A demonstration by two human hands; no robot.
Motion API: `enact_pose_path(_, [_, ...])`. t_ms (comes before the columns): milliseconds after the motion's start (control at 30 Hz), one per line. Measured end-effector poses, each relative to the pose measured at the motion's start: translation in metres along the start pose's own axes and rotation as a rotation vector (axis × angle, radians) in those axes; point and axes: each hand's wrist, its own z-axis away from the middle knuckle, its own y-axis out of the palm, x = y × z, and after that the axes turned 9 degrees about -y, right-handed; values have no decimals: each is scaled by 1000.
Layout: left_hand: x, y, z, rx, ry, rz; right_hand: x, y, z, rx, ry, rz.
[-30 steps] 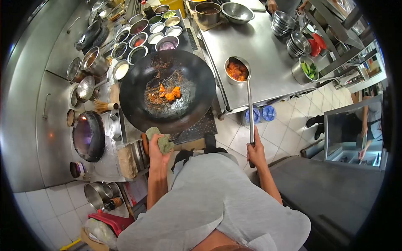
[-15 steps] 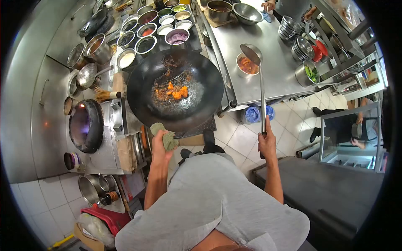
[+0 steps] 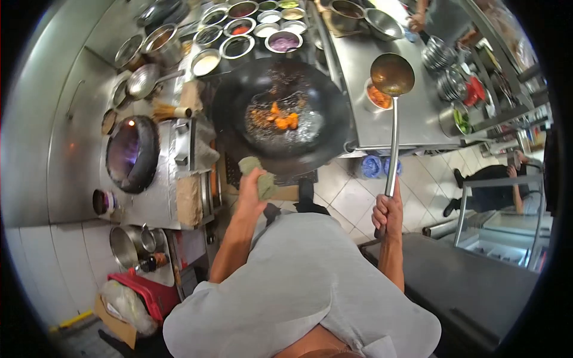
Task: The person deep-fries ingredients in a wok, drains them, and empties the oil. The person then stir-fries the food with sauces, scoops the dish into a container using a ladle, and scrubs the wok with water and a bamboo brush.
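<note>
The left hand (image 3: 252, 191) grasps a green cloth (image 3: 267, 186), bunched against the near rim of a large dark wok (image 3: 328, 140). A few orange pieces of food (image 3: 286, 122) lie together near the middle of the wok, with dark crumbs and an oily shine about them. The right hand (image 3: 388, 213) is clenched around the handle of a long ladle (image 3: 392, 74), whose bowl partly covers a metal container (image 3: 372, 102) of orange-red food on the steel bench (image 3: 418, 122); whether they touch cannot be told. Beyond the wok stand several rows of metal bowls, among them one with chopped purple pieces (image 3: 283, 42). To the left, a round burner (image 3: 132, 154) glows bluish inside. Across the bench, another person's hand (image 3: 416, 22) shows near a wide metal bowl (image 3: 384, 24).
</note>
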Motion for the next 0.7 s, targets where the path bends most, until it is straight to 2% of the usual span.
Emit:
enact_pose_path(100, [11, -8, -15, 33, 76, 8, -1, 21, 9, 66, 60, 66])
enact_pose_path(167, [13, -2, -12, 13, 160, -63, -3, 44, 4, 190, 134, 474])
enact_pose_path(267, [10, 14, 3, 58, 199, -17, -20, 60, -4, 287, 186, 780])
enact_pose_path(333, [19, 20, -6, 5, 267, 92, -16, 69, 0, 339, 222, 785])
enact_pose_path(400, [20, 13, -6, 22, 274, 12, -10, 80, 11, 404, 277, 783])
enact_pose_path(500, [17, 13, -3, -27, 243, 9, 5, 93, 23, 343, 717, 105])
enact_pose_path(533, [18, 8, -5, -25, 231, 28, -4, 78, 19, 360, 734, 105])
enact_pose_path(567, [18, 3, -2, -42, 237, 30, -18, 55, 12, 328, 908, -361])
enact_pose_path(633, [20, -2, 2, -98, 175, 40, -23, 52, 9, 219, 1070, -926])
enact_pose_path(667, [20, -5, 6, -98, 171, 34, -22, 55, 9, 216, 1067, -932])
enact_pose_path(700, [17, -10, 11, -67, 116, 16, -20, 57, 8, 233, 989, -756])
